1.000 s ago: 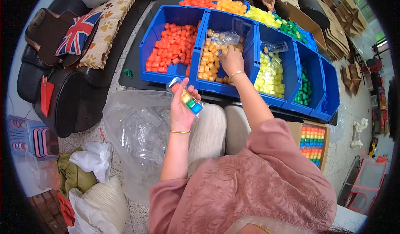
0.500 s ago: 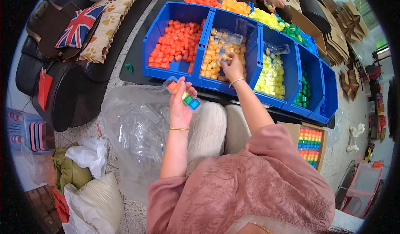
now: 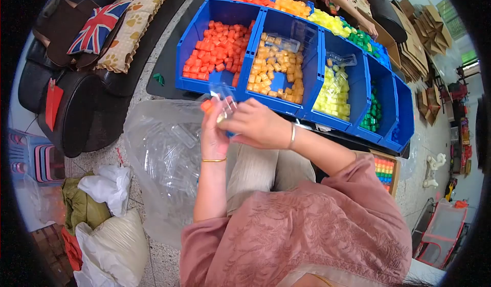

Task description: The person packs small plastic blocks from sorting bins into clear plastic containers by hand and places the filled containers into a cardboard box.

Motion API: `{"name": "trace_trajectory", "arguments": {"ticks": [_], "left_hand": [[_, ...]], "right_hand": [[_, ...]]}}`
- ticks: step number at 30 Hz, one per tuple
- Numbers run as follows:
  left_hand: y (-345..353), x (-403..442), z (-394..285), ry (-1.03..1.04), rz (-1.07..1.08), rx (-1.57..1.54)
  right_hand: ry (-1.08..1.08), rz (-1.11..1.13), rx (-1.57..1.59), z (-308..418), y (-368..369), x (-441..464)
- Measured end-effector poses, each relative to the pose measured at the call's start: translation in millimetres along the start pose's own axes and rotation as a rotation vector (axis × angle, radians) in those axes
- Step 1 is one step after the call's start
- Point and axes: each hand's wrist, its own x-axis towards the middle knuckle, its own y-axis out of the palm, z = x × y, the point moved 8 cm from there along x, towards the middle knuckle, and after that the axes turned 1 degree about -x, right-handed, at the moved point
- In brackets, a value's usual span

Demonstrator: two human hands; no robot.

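Note:
My left hand (image 3: 213,139) grips a clear plastic case (image 3: 221,90) above my lap. A red-orange block (image 3: 206,106) shows at one end of it, and a bit of blue is visible below. Bent over the case, my right hand (image 3: 263,126) has its fingers drawn together at the blocks; what they pinch is hidden and blurred. Just beyond my hands stand blue bins with red blocks (image 3: 217,52), orange blocks (image 3: 276,64), yellow blocks (image 3: 332,93), green blocks (image 3: 375,110) and blue blocks (image 3: 396,133).
A plastic bag (image 3: 169,185) of clear empty cases lies left of my legs. At my right, a box (image 3: 386,172) holds rows of coloured blocks. Across the table, another person's hand (image 3: 369,29) is near green blocks. A black sofa (image 3: 102,113) stands at left.
My right hand has come from the orange bin to the case in my left hand. The case has turned more upright. The other person's hand has moved right, toward the green blocks.

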Motion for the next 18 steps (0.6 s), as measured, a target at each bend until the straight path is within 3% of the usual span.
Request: {"name": "trace_trajectory", "arguments": {"ticks": [2, 4, 6, 9, 11, 15, 17, 18], "left_hand": [[-4, -2, -9, -0.009, 0.008, -0.138], [-1, -8, -19, -0.001, 0.024, -0.294], [-9, -7, -22, -0.01, 0.086, -0.303], [-8, -8, -20, -0.027, 0.156, -0.309], [-13, -9, -19, 0.009, 0.13, -0.284], [-4, -9, -7, -0.052, 0.177, -0.299], [0, -10, -1, -0.072, 0.143, -0.288], [3, -12, 3, -0.093, 0.112, -0.273]], "right_hand": [[0.27, 0.043, 0.315, -44, 16, 13], [0.287, -0.013, -0.106, -82, 25, 29], [0.373, 0.546, -0.383, -116, 91, 38], [0.328, 0.814, -0.326, -120, 126, 40], [0.362, 0.847, -0.306, -126, 127, 39], [0.392, 0.768, -0.328, -125, 115, 34], [0.404, 0.108, -0.219, -110, 46, 40], [0.409, 0.113, -0.221, -98, 34, 32]]}}
